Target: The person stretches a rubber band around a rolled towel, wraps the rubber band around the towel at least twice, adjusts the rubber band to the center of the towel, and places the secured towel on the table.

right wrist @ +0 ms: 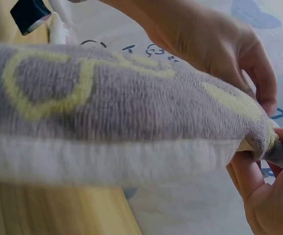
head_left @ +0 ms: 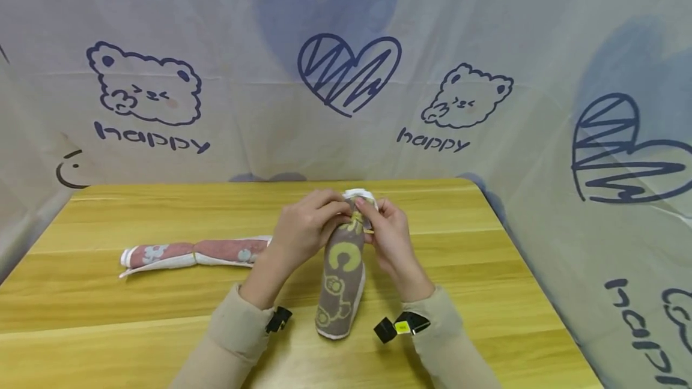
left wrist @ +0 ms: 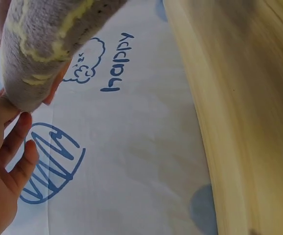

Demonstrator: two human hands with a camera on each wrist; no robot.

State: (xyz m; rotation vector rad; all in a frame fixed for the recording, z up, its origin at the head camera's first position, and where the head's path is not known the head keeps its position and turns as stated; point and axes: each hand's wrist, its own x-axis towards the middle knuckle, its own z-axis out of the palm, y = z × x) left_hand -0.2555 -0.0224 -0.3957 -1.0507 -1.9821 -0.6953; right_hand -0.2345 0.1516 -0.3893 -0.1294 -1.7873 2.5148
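A rolled grey-brown towel (head_left: pixel 343 281) with yellow figures and a white edge stands out in front of me, its far end gathered in at a thin yellow band (head_left: pixel 357 217). My left hand (head_left: pixel 305 221) pinches the gathered part from the left; in the left wrist view its thumb and fingers (left wrist: pixel 20 129) meet at the towel's narrow end. From the other side, my right hand (head_left: pixel 393 236) holds the same end, thumb on top beside the white tip (head_left: pixel 359 193). The band's lower side is partly hidden by the fingers.
On the wooden table (head_left: pixel 459 269), to the left, lies a pink and white rolled towel (head_left: pixel 173 252) with a thin band round its middle. My left hand covers its right end. A pale cloth (head_left: pixel 243 77) printed with bears and hearts hangs behind the table.
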